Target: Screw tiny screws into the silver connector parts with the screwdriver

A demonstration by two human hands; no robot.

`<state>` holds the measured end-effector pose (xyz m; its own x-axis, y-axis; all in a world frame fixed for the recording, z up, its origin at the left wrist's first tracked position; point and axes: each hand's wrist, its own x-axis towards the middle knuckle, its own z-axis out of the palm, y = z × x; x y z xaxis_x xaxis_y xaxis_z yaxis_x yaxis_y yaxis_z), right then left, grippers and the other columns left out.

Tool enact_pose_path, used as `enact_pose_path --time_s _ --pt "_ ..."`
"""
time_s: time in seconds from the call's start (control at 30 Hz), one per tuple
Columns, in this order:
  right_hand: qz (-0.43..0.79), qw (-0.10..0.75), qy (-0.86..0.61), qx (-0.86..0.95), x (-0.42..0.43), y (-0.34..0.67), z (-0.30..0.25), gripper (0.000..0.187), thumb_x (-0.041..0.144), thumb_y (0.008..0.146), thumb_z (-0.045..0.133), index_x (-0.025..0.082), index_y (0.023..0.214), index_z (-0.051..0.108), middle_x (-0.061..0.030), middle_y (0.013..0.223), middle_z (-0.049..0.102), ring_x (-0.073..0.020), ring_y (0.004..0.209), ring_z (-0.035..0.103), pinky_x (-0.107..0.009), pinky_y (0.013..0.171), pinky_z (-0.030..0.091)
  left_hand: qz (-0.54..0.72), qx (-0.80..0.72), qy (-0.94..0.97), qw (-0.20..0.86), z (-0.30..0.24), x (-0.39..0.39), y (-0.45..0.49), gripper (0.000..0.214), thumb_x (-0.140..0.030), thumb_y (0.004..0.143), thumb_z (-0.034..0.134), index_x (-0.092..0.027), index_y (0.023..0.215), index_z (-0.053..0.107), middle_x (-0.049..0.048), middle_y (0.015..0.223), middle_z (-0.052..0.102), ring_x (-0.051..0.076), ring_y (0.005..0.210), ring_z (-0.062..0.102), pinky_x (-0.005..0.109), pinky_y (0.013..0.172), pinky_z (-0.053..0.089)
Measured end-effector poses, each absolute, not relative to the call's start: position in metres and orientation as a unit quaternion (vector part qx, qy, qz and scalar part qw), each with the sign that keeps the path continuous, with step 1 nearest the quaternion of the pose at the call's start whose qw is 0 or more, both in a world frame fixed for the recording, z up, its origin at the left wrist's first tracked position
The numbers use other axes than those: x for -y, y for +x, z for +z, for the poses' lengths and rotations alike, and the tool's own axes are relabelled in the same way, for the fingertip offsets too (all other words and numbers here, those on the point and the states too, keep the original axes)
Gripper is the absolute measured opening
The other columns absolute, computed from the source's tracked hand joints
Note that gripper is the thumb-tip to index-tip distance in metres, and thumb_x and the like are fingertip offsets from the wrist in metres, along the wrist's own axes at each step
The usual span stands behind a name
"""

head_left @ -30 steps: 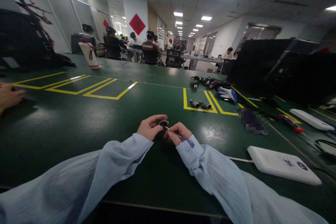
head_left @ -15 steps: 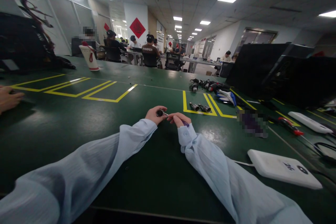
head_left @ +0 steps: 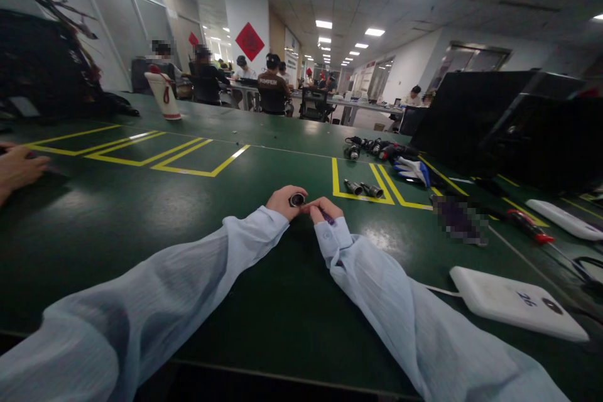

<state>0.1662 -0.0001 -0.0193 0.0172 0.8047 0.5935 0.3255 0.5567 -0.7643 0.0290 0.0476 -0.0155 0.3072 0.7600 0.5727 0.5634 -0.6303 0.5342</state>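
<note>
My left hand (head_left: 281, 201) is closed round a small dark round metal part (head_left: 296, 200), with its open end facing me. My right hand (head_left: 324, 208) pinches a thin tool with a purple handle (head_left: 328, 218), and the tool's tip meets the round part. Both hands rest on the green table (head_left: 141, 220), and both forearms in pale blue sleeves stretch out from me. Two similar dark cylindrical parts (head_left: 362, 188) lie inside a yellow-taped box just beyond my right hand.
A heap of dark parts (head_left: 372, 149) and a white and blue glove (head_left: 411, 169) lie further back. A white power bank (head_left: 516, 303), a red-handled screwdriver (head_left: 530, 226) and black cases (head_left: 499, 119) are at right. Another person's hand (head_left: 19, 168) rests at left. A white cup (head_left: 162, 95) stands far left.
My arms have stretched out and both hands have moved further away across the table, still together on the round part and the tool.
</note>
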Motion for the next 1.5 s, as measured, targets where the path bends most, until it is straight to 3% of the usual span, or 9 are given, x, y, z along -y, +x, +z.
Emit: enact_pose_path --time_s 0.2,0.33,0.53,0.73,1.0,1.27,1.5 --pt "0.493 0.598 -0.362 0.518 -0.009 0.172 -0.022 0.010 0.020 0.066 0.050 0.018 0.065 0.060 0.0009 0.056 0.064 -0.0113 0.046 0.053 -0.027 0.051 0.046 0.419 -0.420 0.797 0.112 -0.018 -0.049 0.028 0.024 -0.022 0.057 0.065 -0.016 0.080 0.062 0.0041 0.081 0.063 0.018 0.077 0.059 0.029 0.071 0.047" --pt "0.576 0.593 -0.327 0.458 -0.015 0.174 -0.024 0.008 0.017 0.064 0.052 0.017 0.062 0.059 0.0010 0.054 0.065 -0.0105 0.045 0.054 -0.027 0.052 0.048 0.416 -0.424 0.797 0.109 -0.016 -0.048 0.028 0.024 -0.022 0.058 0.064 -0.016 0.081 0.062 0.0042 0.081 0.063 0.019 0.079 0.059 0.030 0.072 0.046" --pt "0.550 0.601 -0.333 0.474 -0.009 0.172 -0.020 0.007 0.018 0.066 0.053 0.017 0.063 0.059 0.0006 0.056 0.065 -0.0104 0.047 0.054 -0.027 0.053 0.049 0.412 -0.427 0.799 0.100 -0.014 -0.047 0.028 0.022 -0.017 0.059 0.061 -0.017 0.081 0.060 0.0030 0.082 0.061 0.017 0.079 0.057 0.028 0.073 0.046" --pt "0.359 0.596 -0.388 0.605 0.006 0.167 -0.016 0.012 0.024 0.071 0.051 0.019 0.066 0.061 0.0002 0.060 0.063 -0.0114 0.053 0.054 -0.025 0.054 0.046 0.388 -0.431 0.811 0.080 -0.014 -0.047 0.028 0.022 -0.012 0.060 0.056 -0.019 0.081 0.058 0.0020 0.082 0.058 0.017 0.081 0.055 0.029 0.076 0.044" --pt "0.578 0.589 -0.294 0.482 -0.012 0.171 -0.026 0.008 0.025 0.065 0.058 0.018 0.067 0.059 0.0000 0.059 0.065 -0.0110 0.051 0.055 -0.030 0.057 0.050 0.390 -0.424 0.814 0.076 -0.012 -0.046 0.027 0.019 -0.014 0.060 0.057 -0.018 0.079 0.058 0.0026 0.082 0.059 0.018 0.081 0.055 0.029 0.076 0.044" --pt "0.574 0.584 -0.278 0.502 -0.014 0.172 -0.028 0.011 0.028 0.065 0.059 0.017 0.068 0.059 0.0004 0.057 0.064 -0.0103 0.053 0.056 -0.028 0.058 0.051 0.422 -0.417 0.799 0.098 -0.012 -0.047 0.028 0.020 -0.013 0.058 0.055 -0.017 0.078 0.057 0.0022 0.079 0.060 0.017 0.078 0.056 0.029 0.074 0.044" --pt "0.499 0.601 -0.319 0.537 -0.008 0.168 -0.028 0.015 0.031 0.068 0.054 0.017 0.070 0.060 -0.0015 0.064 0.065 -0.0104 0.053 0.056 -0.028 0.058 0.050 0.430 -0.421 0.789 0.125 -0.010 -0.044 0.029 0.020 -0.012 0.058 0.055 -0.017 0.077 0.056 0.0024 0.080 0.060 0.017 0.079 0.056 0.030 0.075 0.045"
